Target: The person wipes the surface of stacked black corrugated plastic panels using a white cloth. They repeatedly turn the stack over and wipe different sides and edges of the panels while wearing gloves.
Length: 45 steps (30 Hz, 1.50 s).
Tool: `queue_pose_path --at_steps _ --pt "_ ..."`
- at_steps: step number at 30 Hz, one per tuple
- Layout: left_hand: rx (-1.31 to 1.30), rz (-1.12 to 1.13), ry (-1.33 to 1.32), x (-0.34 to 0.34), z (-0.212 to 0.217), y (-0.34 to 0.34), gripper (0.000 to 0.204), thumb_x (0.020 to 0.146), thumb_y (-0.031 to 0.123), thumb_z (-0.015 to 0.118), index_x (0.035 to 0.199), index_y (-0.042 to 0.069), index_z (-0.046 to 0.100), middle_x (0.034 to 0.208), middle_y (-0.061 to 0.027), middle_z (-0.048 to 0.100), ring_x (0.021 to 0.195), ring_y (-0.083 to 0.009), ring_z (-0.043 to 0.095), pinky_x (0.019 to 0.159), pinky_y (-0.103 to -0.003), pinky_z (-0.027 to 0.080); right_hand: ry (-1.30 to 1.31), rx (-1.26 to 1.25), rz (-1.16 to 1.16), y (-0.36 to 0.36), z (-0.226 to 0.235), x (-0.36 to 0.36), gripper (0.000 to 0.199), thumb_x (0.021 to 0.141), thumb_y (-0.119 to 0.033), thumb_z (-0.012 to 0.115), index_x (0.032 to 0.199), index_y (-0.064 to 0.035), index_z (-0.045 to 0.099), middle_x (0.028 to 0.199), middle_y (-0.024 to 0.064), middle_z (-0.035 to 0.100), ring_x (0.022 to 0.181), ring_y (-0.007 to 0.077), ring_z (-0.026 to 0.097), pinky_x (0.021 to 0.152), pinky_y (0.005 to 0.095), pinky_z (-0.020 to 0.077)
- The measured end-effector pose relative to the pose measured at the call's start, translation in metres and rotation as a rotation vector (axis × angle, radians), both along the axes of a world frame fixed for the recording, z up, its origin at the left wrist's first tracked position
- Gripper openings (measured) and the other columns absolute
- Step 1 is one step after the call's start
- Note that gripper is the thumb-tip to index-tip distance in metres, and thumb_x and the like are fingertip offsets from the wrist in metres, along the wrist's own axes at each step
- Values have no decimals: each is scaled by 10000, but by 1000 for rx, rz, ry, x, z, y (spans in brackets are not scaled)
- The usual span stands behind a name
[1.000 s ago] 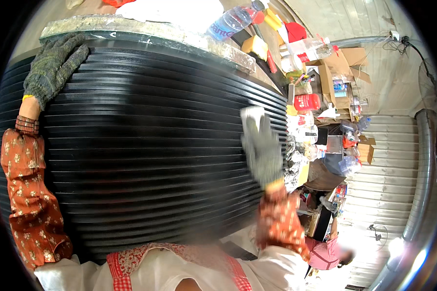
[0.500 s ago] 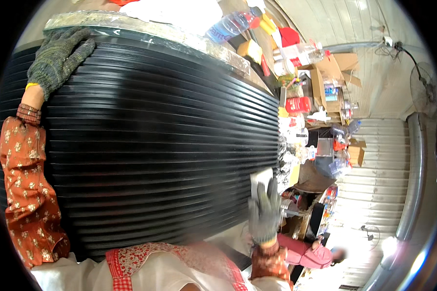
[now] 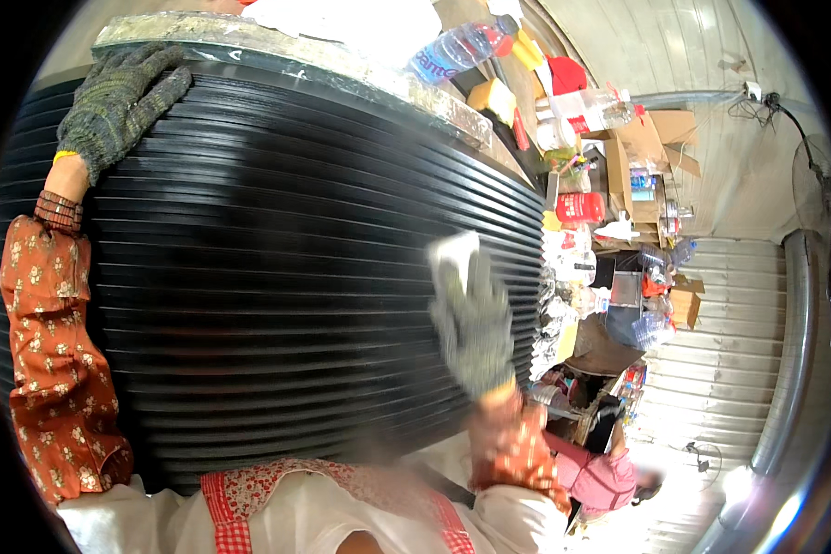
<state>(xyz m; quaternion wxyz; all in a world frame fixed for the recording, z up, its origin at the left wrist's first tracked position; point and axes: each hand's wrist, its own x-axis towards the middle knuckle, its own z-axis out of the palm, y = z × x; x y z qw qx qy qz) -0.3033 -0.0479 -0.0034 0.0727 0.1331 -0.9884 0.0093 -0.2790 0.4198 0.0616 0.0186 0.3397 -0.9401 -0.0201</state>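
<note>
A large black ribbed panel [image 3: 295, 277] with a glossy surface lies in front of me. My left hand [image 3: 118, 115], in a dark grey-green knit glove, rests at the panel's far left corner. Its fingers are stretched out against the edging board [image 3: 286, 69]. Over the right part of the ribs is my right hand [image 3: 475, 328], gloved alike and smeared by motion. It grips a small white pad [image 3: 456, 251], which sticks out beyond the fingertips; its exact kind is too blurred to tell.
Past the board lie a clear bottle [image 3: 457, 51] and a yellow sponge [image 3: 492, 98]. Along the right stand a red-labelled jar [image 3: 580, 207], an open cardboard box [image 3: 651, 138] and other clutter. Further back at the lower right is a person in pink [image 3: 605, 480].
My right hand has moved up and left over the ribs with the white pad, away from the panel's near right edge. My left hand has stayed at the corner.
</note>
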Motion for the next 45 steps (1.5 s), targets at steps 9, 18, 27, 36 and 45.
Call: queue_pose_path --at_steps 9,18,27,36,45 --pt "7 -13 -14 -5 -6 -8 615 985 631 424 1452 239 505 1501 -80 490 1408 -313 429 1164 -493 338 -9 60 -267 46 23 221 493 705 -148 795 1175 -163 646 1159 244 519 956 434 591 728 510 527" --pt "-40 15 -6 3 2 -1 629 979 641 427 1449 231 513 1500 -66 495 1397 -312 440 1202 -527 260 116 38 9 -12 32 1 508 929 -196 622 1412 -74 528 1394 360 446 1237 529 480 1007 556 412" --pt "-41 21 -19 6 3 2 622 980 634 427 1452 238 512 1507 -70 491 1400 -320 437 1192 -518 281 117 -46 -6 -84 -15 -66 464 967 -281 580 1412 -173 506 1304 226 490 940 415 579 777 510 496" --pt "39 -26 -9 0 -8 -20 627 989 624 400 1453 219 518 1515 -65 489 1429 -313 409 1182 -503 297 -52 74 -151 48 -4 215 603 780 -263 761 1335 -243 527 1242 218 516 915 387 604 657 483 569" --pt "120 -37 -79 -4 12 8 551 1015 512 456 1434 163 533 1510 -125 478 1417 -330 398 1194 -461 266 25 52 -341 47 28 151 630 885 -215 675 1482 -170 478 1519 318 359 1296 509 428 1035 584 384"
